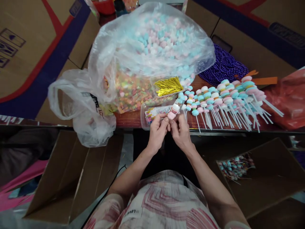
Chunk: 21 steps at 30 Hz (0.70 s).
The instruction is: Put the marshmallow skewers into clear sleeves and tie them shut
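Fingers: my left fingers (164, 122) and right fingers (175, 128) are meeting almost tip to tip, both nearly closed, pinching the near end of one candy stick (174, 110).
Grip: I am judging this best done lightly, one hand steadying the gathered neck while the other is working around it; too hard a squeeze would be risking crushed sweets or a torn wrapper.
Alignment: holding the neck straight under the lowest sweet should be helping the film sit snug; whether a tie is sitting between my fingertips, I cannot tell.
Candy stick: it is tilting up and away, just beyond my fingertips, showing rounded pink and white pieces, bluish ones farther up, all glinting through clear film.
Gold ties (168, 86): they are lying in a clear tray beyond my fingers.
Printed tray (152, 115): it is resting on the desk (128, 120), just beyond my left fingers.
Unwrapped sticks (224, 93): they are lying heaped to my right fingers' right, white stems pointing nearer me.
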Available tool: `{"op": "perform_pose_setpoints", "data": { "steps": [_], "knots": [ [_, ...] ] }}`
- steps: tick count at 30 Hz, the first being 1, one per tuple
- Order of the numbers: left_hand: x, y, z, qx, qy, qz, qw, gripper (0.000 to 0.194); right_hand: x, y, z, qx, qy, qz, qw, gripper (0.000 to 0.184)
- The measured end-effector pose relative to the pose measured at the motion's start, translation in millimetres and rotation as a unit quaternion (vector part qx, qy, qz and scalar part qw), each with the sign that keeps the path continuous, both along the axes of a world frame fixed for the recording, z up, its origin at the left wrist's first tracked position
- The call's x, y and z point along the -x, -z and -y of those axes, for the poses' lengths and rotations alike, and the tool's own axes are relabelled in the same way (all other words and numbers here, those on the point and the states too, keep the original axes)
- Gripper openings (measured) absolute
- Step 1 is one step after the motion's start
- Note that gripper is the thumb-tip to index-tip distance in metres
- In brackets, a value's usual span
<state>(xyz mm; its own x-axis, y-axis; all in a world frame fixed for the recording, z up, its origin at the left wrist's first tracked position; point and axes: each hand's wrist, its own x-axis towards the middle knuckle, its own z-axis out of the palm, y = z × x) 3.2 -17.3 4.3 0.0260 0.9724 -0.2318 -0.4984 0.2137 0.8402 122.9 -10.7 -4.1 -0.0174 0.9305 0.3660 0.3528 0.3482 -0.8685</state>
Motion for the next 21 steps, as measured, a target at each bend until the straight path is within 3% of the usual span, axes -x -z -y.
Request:
{"op": "perform_pose_setpoints", "data": {
  "steps": [3, 7, 10, 13, 17, 21],
  "knots": [
    [-2.8, 4.5, 3.9, -0.026, -0.025, -0.033, 0.999, 0.032, -1.2, 0.0, 0.7, 0.030, -0.002, -0.006, 1.000, 0.018],
    [2.2, -0.4, -3.7, 0.076, 0.015, 0.082, 0.994, 0.032, -7.4, -4.6, 2.6, 0.062, -0.033, -0.024, 0.997, 0.019],
    [5.0, -7.1, -14.4, 0.188, 0.038, 0.167, 0.967, 0.025, -11.1, -2.1, 5.7, -0.024, -0.002, 0.035, 0.999, 0.016],
    [5.1, -13.7, -18.9, 0.234, 0.025, 0.196, 0.952, 0.021, -15.0, 4.5, 6.4, -0.167, 0.015, 0.127, 0.978, 0.024],
    [1.1, -18.8, -11.5, 0.237, 0.052, 0.208, 0.948, 0.022, -16.7, 7.4, 4.0, -0.281, 0.044, 0.187, 0.940, 0.021],
    [-6.1, -15.7, -5.4, 0.171, 0.080, 0.200, 0.961, 0.023, -7.1, 3.6, 6.4, -0.271, 0.094, 0.180, 0.941, 0.013]
  ]
}}
